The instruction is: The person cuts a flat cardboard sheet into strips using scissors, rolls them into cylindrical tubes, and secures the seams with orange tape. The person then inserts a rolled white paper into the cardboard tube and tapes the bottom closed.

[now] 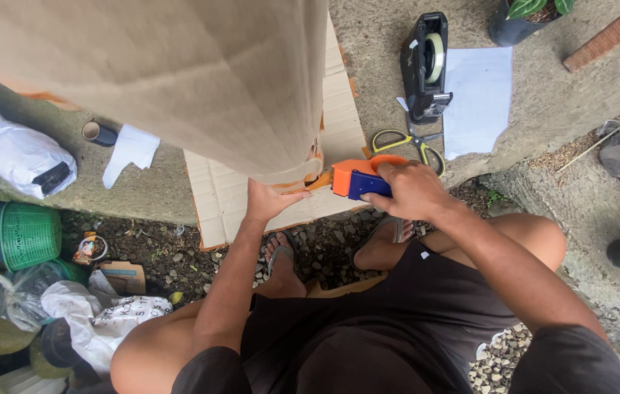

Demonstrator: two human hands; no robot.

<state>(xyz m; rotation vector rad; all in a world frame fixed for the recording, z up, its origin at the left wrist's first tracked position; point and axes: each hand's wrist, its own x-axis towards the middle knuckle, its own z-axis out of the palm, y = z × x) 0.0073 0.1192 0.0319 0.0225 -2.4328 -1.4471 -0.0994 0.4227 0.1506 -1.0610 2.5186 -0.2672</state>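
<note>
Rough concrete paving point(543, 109) and a strip of gravel point(324, 252) make up the outdoor work spot, seen from above over the seated person's lap. At far left a green plastic basket point(27, 233) and white bags crowd the ground, partly cut off by the frame. A tall parcel wrapped in brown paper point(178, 80) fills the upper left, running out of view at the top and hiding most of the flat corrugated cardboard sheet point(229, 197) beneath it. The left hand point(270, 201) lies open, palm pressed flat against the parcel's lower edge. Just to its right, the right hand point(412, 190) is closed around an orange and blue handheld tape dispenser point(357, 177), whose nose meets the parcel's bottom corner; whether tape is laid there is hard to tell. Behind the hand lie yellow-handled scissors point(405, 142), a black desktop tape dispenser point(426, 66) and a white paper sheet point(479, 98). Bare concrete opens rightward.
</note>
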